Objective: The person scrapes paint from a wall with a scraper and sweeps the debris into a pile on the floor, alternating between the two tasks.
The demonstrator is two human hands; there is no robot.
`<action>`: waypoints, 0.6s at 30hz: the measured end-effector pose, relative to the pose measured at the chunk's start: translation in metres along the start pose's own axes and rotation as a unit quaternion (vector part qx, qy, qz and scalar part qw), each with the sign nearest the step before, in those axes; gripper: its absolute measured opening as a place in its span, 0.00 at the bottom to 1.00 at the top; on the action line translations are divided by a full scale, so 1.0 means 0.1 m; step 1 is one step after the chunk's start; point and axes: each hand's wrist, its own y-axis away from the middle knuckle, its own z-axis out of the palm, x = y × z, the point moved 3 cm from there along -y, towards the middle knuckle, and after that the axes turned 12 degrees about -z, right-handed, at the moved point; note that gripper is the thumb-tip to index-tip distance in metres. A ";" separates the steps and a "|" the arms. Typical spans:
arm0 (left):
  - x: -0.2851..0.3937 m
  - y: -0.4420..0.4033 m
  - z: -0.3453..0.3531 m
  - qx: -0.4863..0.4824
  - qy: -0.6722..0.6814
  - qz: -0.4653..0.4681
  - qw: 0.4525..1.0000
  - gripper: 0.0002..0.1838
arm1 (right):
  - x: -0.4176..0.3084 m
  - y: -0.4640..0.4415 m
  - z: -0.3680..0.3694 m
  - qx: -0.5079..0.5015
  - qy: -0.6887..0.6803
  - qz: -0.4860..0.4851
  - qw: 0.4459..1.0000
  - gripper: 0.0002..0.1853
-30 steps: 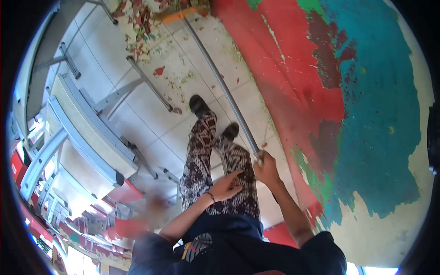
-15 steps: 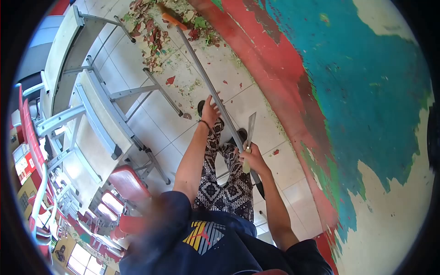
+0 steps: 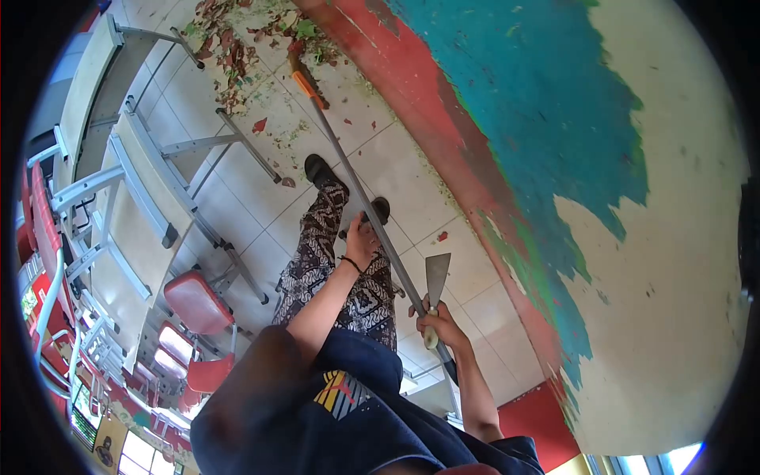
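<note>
A broom with a long grey handle slants across the middle of the head view. Its orange-capped head with brown bristles points toward the debris on the floor. Around the lower handle my right hand is closed, and the same hand also holds a paint scraper, its wide metal blade pointing up and its pale grip against the palm. Higher up, my left hand, with a dark bracelet at the wrist, is curled loosely at the handle; some of its fingers are partly hidden.
Paint flakes litter the tiled floor. On the right rises a wall with peeling teal, red and cream paint. Tables with metal legs and red chairs crowd the left. A loose red flake lies near the scraper.
The broom head has moved down and slightly right in view, toward my body. Both hands sit lower in view, and the scraper blade now shows its broad face. My legs have shifted left.
</note>
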 end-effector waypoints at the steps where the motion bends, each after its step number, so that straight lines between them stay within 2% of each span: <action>1: 0.02 0.03 0.03 -0.006 -0.001 0.006 1.000 0.25 | 0.05 0.01 -0.02 0.014 0.000 -0.008 1.000 0.15; 2: 0.07 0.04 0.07 0.000 -0.067 0.006 0.998 0.26 | 0.05 0.00 -0.01 0.006 0.006 -0.016 1.000 0.15; 4: 0.25 0.05 0.09 0.024 -0.190 0.016 0.981 0.28 | 0.07 -0.06 0.07 -0.020 -0.096 -0.017 0.995 0.17; 5: 0.35 0.24 0.23 0.057 -0.210 0.109 0.970 0.24 | 0.11 -0.14 0.11 -0.041 -0.182 -0.008 0.982 0.19; 6: 0.41 0.18 0.15 0.056 -0.203 0.123 0.970 0.24 | 0.10 -0.21 0.15 -0.054 -0.174 -0.011 0.983 0.19; 8: 0.70 -0.01 0.05 0.139 -0.310 0.332 0.880 0.21 | 0.09 -0.43 0.31 -0.132 -0.285 0.030 0.949 0.21; 9: 0.84 0.10 0.17 0.128 -0.253 0.348 0.894 0.18 | 0.02 -0.51 0.41 -0.081 -0.236 0.015 0.968 0.18; 10: 1.02 0.06 0.19 0.132 -0.248 0.355 0.892 0.18 | 0.04 -0.66 0.49 -0.089 -0.232 0.016 0.969 0.18; 12: 1.40 0.01 0.19 0.174 -0.313 0.456 0.815 0.19 | 0.21 -0.92 0.53 0.050 -0.032 0.005 0.998 0.15; 13: 1.56 -0.10 0.20 0.135 -0.273 0.415 0.857 0.18 | 0.33 -1.08 0.53 0.048 0.060 -0.033 0.997 0.11; 14: 1.73 -0.14 0.21 0.138 -0.272 0.412 0.859 0.18 | 0.41 -1.25 0.57 0.049 0.060 -0.028 0.997 0.11; 16: 2.00 -0.28 0.24 0.154 -0.347 0.340 0.860 0.19 | 0.49 -1.57 0.59 0.051 0.108 -0.053 0.991 0.08; 17: 2.10 -0.41 0.21 0.154 -0.342 0.334 0.865 0.19 | 0.52 -1.75 0.64 0.045 0.064 -0.019 0.997 0.06; 18: 2.15 -0.65 0.10 0.205 -0.377 0.280 0.859 0.20 | 0.55 -1.90 0.69 0.048 0.069 -0.013 0.996 0.06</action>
